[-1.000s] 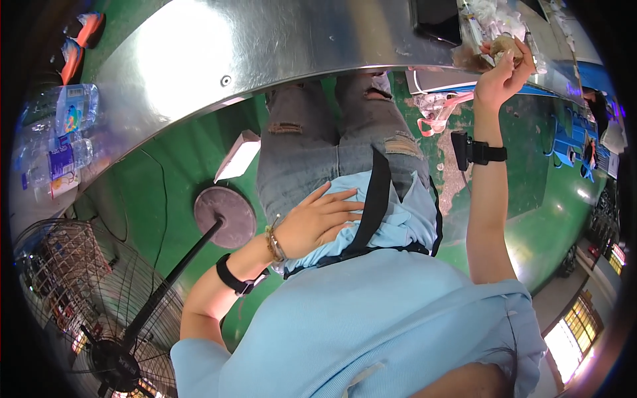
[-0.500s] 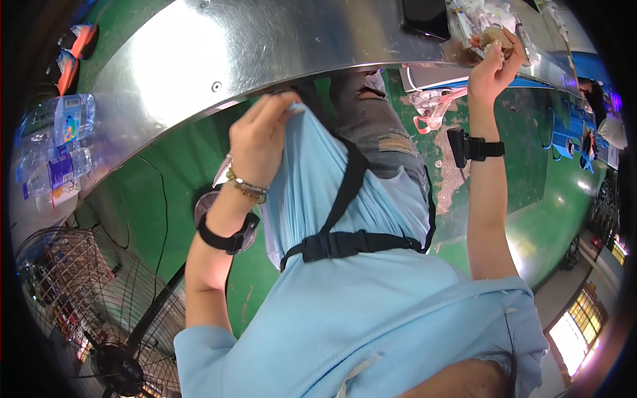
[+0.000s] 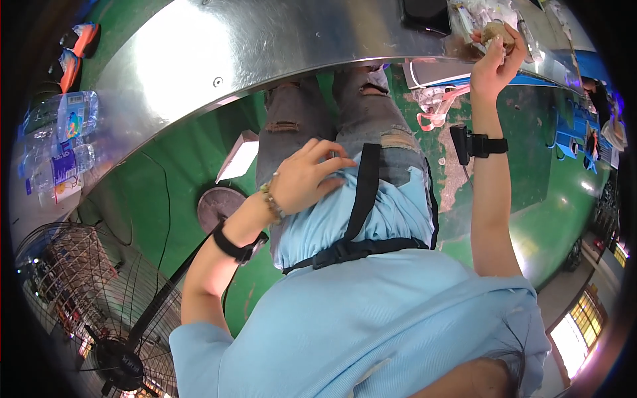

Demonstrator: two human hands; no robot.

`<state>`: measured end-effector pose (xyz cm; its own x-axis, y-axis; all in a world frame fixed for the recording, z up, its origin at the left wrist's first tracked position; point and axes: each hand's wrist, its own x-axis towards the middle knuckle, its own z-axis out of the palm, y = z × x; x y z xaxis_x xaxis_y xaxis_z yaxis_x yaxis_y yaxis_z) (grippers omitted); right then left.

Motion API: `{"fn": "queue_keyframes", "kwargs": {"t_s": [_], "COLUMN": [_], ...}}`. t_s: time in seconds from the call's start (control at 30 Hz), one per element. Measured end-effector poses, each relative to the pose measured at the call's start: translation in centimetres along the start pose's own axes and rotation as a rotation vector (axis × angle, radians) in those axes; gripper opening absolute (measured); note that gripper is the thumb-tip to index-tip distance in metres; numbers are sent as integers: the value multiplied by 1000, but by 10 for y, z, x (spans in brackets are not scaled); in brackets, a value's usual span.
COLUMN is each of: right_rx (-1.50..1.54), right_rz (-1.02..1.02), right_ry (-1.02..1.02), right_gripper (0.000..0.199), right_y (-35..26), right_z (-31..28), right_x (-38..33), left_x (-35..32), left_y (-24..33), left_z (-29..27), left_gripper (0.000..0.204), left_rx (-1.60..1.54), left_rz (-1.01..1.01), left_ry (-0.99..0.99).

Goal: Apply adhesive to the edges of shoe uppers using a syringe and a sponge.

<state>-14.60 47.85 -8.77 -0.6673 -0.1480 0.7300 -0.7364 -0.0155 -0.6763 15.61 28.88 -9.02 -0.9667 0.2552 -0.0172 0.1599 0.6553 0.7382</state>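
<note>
While the steel counter point(image 3: 265, 46) curves across the top of the head view, a small brown lump point(image 3: 494, 31) is pinched between the fingertips of the right hand point(image 3: 494, 60), which is raised to the counter's near edge toward its right end. The lump is held just above the counter, beside a heap of clear plastic packets point(image 3: 481, 12) at the far right, and what it is cannot be told. A dark phone point(image 3: 424, 13) is seen lying flat on the counter just left of the packets. The left hand point(image 3: 305, 179) is laid on the hem of a light blue shirt point(image 3: 371, 219), fingers loosely spread and curled against the cloth, with nothing gripped in it that can be seen. A black band point(image 3: 233, 247) is worn on the left wrist and a black strap with a small device point(image 3: 472, 144) on the right forearm. Below the counter, ripped grey jeans point(image 3: 318, 119) are shown above a green floor point(image 3: 531, 199). Plastic water bottles point(image 3: 60, 139) are stacked at the left, and a wire-guarded fan point(image 3: 86, 305) stands at the lower left.
</note>
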Motion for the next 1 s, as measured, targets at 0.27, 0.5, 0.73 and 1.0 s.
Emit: {"fn": "queue_keyframes", "kwargs": {"t_s": [0.27,0.5,0.73,1.0], "right_rx": [6,4,5,-24], "right_rz": [0,-19,33,80], "right_ry": [49,63,85,133], "right_gripper": [31,30,30,28], "right_y": [1,5,-2,-1], "right_z": [8,7,6,8], "right_x": [-1,-1,-7,-2], "left_x": [-49,-43,-40,-41], "left_y": [38,41,4,26], "left_z": [-8,-7,-53,1], "left_gripper": [59,64,70,57], "left_rx": [-512,-494,-843,-420], "left_rz": [106,51,1,103], "left_ry": [-327,-328,-166,-226]}}
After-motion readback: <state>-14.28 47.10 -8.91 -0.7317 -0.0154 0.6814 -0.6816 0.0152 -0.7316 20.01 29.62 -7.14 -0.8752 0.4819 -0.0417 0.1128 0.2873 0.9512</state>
